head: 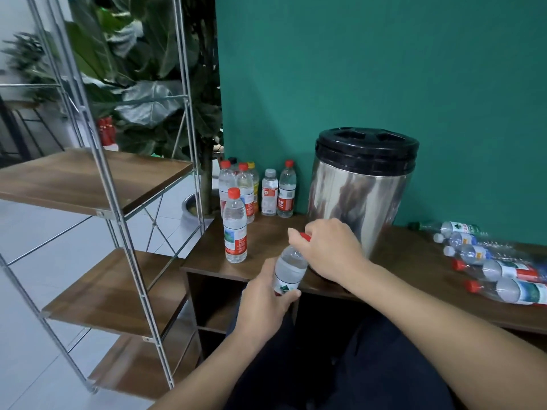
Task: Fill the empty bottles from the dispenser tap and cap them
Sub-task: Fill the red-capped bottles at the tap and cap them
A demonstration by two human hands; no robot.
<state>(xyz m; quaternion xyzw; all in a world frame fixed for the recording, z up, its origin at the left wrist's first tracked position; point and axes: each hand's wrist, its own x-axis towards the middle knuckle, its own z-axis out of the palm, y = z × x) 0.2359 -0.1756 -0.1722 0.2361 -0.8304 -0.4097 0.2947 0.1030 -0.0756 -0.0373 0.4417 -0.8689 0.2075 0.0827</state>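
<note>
My left hand [266,297] grips a clear plastic bottle [290,269] by its lower body, tilted, just in front of the table's front edge. My right hand [328,247] curls over the bottle's top, fingers round its red cap [305,237]. Behind them stands the steel dispenser [358,196] with a black lid; its tap is hidden by my right hand. One capped bottle [235,229] stands alone on the table's left part. Several capped bottles [257,187] stand upright at the back left by the wall.
Several bottles [497,270] lie on their sides at the table's right end. The brown wooden table [266,232] stands against a green wall. A metal-framed shelf unit [118,202] with wooden boards stands to the left, a large potted plant [165,93] behind it.
</note>
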